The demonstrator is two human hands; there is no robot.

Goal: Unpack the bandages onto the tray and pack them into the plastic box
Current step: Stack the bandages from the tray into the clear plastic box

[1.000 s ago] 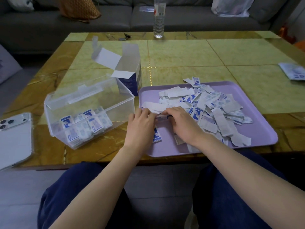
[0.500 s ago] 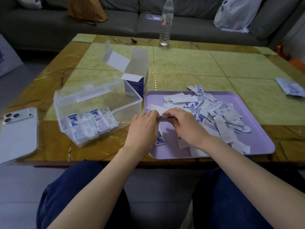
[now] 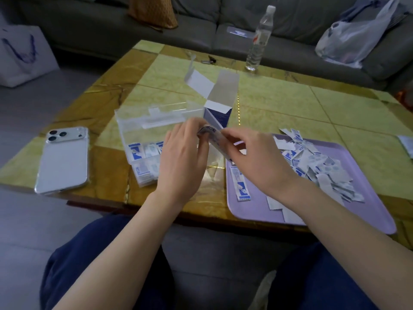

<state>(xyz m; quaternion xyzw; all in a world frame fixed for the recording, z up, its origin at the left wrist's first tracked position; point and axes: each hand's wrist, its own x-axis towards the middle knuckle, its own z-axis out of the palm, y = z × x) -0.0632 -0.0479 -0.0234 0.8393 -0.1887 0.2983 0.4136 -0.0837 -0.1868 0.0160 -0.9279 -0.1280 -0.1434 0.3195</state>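
Above the gap between box and tray, a stack of bandages is being pinched at its ends, fingers of left hand and right hand curling around it. The box is holding only a few rows. A large pile is lying on the tray. Carton is standing open behind. Judging: unpacking done, packing under half.

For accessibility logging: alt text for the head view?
Left hand and right hand hold a stack of white wrapped bandages between a clear plastic box and a lilac tray heaped with loose bandages. An open carton, silver phone and bottle sit on the yellow table.
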